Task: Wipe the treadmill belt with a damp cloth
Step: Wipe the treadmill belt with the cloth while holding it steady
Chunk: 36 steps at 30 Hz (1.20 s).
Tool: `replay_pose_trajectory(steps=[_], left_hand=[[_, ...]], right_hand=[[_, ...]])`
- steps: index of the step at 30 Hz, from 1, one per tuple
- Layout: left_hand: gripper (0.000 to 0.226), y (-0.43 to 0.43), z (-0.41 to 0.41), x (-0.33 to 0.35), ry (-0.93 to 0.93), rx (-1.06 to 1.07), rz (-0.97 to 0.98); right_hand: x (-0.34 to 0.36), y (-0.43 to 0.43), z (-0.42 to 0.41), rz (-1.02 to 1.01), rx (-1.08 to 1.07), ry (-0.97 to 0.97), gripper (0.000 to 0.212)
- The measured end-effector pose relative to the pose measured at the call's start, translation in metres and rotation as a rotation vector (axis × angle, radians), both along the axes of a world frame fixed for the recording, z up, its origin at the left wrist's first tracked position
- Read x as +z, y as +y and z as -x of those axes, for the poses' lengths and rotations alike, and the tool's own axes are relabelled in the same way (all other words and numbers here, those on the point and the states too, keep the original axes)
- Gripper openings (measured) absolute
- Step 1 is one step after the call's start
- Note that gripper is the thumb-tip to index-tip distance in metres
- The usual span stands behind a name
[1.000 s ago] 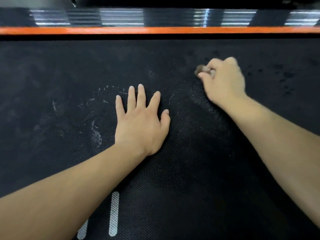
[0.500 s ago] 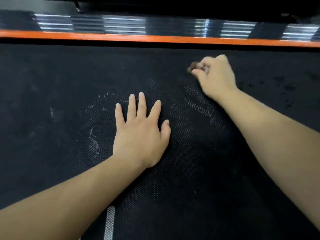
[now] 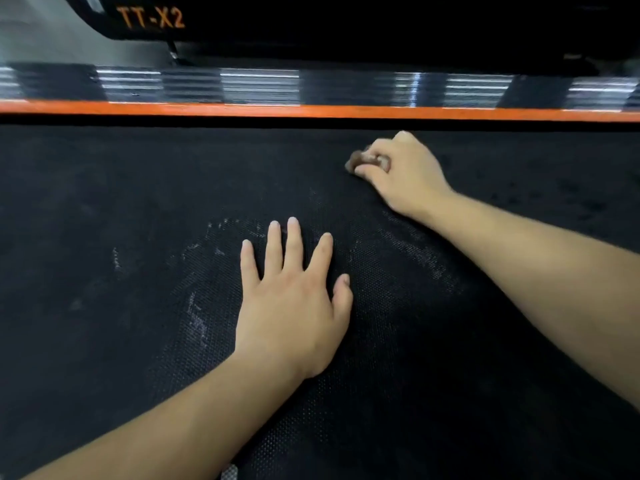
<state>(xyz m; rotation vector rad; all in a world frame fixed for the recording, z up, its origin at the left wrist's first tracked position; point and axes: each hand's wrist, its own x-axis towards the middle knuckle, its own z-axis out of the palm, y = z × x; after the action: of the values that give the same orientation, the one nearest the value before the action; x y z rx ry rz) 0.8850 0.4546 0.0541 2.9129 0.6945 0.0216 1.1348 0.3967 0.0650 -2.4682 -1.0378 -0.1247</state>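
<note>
The left hand point(image 3: 291, 306) lies flat on the treadmill belt point(image 3: 104, 202). Its fingers point(image 3: 294, 237) are straight and spread a little, and they point away from the person. It holds nothing.

The right hand point(image 3: 405, 171) is farther out and to the right of the left hand. It is curled into a fist around the cloth point(image 3: 356, 161) and presses it down on the belt. Only a small brown lump of the cloth pokes out of the fist on the thumb side, toward the left. It is all bunched up, so I cannot tell its shape or which way it runs.

The belt is black and rough, with tiny bumps all over. Its long way runs from left to right under both hands. There are pale, dusty smears point(image 3: 197, 317) around the left hand and between the two hands. To the right of the right hand there are some darker spots point(image 3: 571, 188). Near the left arm, at the bottom edge, a bit of a white stripe point(image 3: 229, 472) peeks out.

Just past the right hand, an orange strip point(image 3: 311, 110) runs along the belt's far edge. Behind it is a shiny ridged rail point(image 3: 259, 84). Past that is a black part with orange letters "TT-X2" point(image 3: 152, 19).
</note>
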Motion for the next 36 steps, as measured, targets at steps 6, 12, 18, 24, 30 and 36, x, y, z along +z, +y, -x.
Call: replay_pose_trajectory(steps=[6,12,18,24,30,36], left_hand=[[0.069,0.0,0.001,0.0,-0.021,-0.002,0.007],[0.068,0.001,0.001,0.001,-0.018,-0.012,0.007],[0.07,0.001,0.001,-0.001,-0.024,-0.002,0.008],[0.07,0.0,0.002,0.0,-0.022,0.004,0.009],[0.071,-0.001,0.001,0.0,-0.027,0.007,0.007],[0.07,-0.002,0.0,0.001,-0.002,0.009,0.01]], right_hand=[[0.007,0.03,-0.027,-0.057,-0.278,-0.007,0.025],[0.016,0.009,-0.062,0.012,-0.498,-0.014,0.028],[0.01,-0.007,-0.048,0.008,-0.267,0.013,0.025],[0.003,-0.013,-0.03,0.005,-0.212,-0.004,0.023],[0.011,-0.037,-0.043,-0.024,-0.366,-0.039,0.036],[0.016,-0.064,-0.033,0.024,-0.265,-0.062,0.034]])
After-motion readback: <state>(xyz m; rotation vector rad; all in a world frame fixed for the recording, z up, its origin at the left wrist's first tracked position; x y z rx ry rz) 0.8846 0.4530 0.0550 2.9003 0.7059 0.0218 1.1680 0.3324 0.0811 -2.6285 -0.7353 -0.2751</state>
